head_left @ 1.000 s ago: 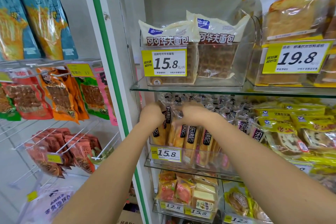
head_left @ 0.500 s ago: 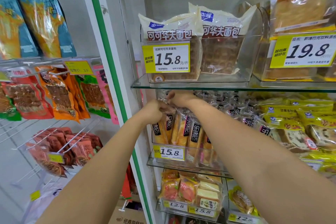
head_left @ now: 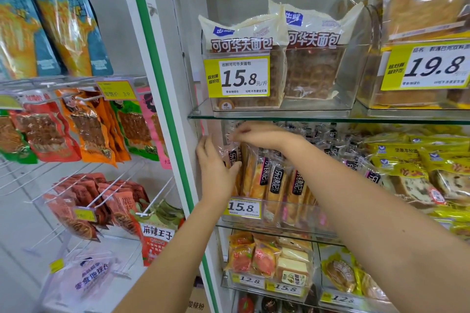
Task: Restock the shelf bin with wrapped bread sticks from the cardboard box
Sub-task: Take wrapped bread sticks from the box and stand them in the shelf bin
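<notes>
Left hand (head_left: 216, 170) presses flat on the sticks (head_left: 276, 180); right hand (head_left: 259, 134) pinches one's wrapper. Overpacked, the bin (head_left: 292, 215) could spill.

A single wide-angle camera, worn on the person's head, gives the only view. It faces forward and slightly down, straight at a shop shelving unit, and it is close. Both forearms rise from the lower edge of the frame. The left hand (head_left: 216, 170) and right hand (head_left: 259, 133) reach mid-frame at the wrapped bread sticks (head_left: 276, 183) in their clear shelf bin (head_left: 287, 218). The glass shelf (head_left: 330, 118) just above them sits at about lens height, seen nearly edge-on. A white upright with a green stripe (head_left: 162, 109) slants across the picture. It splits the shelves on the right from a peg rack of hanging snack packs (head_left: 84, 129) on the left.
</notes>
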Tool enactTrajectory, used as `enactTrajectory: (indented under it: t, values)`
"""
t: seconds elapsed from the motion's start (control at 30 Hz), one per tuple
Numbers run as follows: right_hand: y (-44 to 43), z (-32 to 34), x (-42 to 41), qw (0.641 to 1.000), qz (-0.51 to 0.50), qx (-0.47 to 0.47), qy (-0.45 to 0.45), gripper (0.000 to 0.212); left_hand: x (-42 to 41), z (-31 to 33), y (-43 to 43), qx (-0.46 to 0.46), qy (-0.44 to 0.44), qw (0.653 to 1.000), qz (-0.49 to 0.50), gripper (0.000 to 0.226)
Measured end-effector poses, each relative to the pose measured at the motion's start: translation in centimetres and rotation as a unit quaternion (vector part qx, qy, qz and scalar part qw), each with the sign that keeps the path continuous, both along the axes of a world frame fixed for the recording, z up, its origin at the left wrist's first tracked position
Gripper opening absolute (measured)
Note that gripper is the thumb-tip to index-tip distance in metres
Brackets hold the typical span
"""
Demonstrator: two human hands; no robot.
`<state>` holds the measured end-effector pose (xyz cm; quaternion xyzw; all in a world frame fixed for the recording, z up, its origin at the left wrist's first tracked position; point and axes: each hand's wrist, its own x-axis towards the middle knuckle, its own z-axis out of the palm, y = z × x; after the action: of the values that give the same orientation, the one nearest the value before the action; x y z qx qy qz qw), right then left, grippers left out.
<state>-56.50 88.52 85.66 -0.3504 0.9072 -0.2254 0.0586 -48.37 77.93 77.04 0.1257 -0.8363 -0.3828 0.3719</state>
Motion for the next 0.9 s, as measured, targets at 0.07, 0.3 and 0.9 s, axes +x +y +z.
enactTrajectory:
  t: [0.07,0.3,0.9]
  values:
    - [0.1,-0.1,0.2,1.0,0.015,0.01,0.009,0.033,0.8,-0.8,1.0,0.104,-0.004,0.994,0.015,0.09]
    - [-2.2,-2.0,-0.6,0.996,-0.035,-0.006,0.079,0.035,0.7,-2.4,0.1,0.118,-0.056,0.991,0.007,0.037]
    - [-3.7,-0.7,-3.5,0.986,-0.141,0.09,0.005,0.025,-2.2,-2.2,-0.5,0.117,-0.035,0.992,-0.036,0.045]
